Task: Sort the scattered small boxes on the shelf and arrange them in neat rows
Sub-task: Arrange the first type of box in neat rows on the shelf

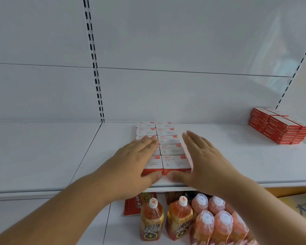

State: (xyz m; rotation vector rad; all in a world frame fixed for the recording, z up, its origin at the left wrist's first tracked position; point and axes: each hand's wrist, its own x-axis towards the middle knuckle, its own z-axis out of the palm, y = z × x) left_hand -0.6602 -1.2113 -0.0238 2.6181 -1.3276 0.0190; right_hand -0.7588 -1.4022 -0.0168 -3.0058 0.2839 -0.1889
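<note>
Several small white-and-red paper clip boxes [171, 149] lie flat in two straight columns on the white shelf [237, 161], running from the back wall to the front edge. My left hand [136, 160] lies with straight fingers over the left column, its thumb against the red front face of the nearest box. My right hand [201, 156] stands flat against the right side of the right column, thumb touching the front of the nearest box. Part of the left column is hidden under my left hand.
A stack of red boxes [279, 126] sits at the far right of the same shelf. On the shelf below stand orange drink bottles [178, 220] and a red packet [132, 206]. A slotted upright [94, 68] divides the back wall.
</note>
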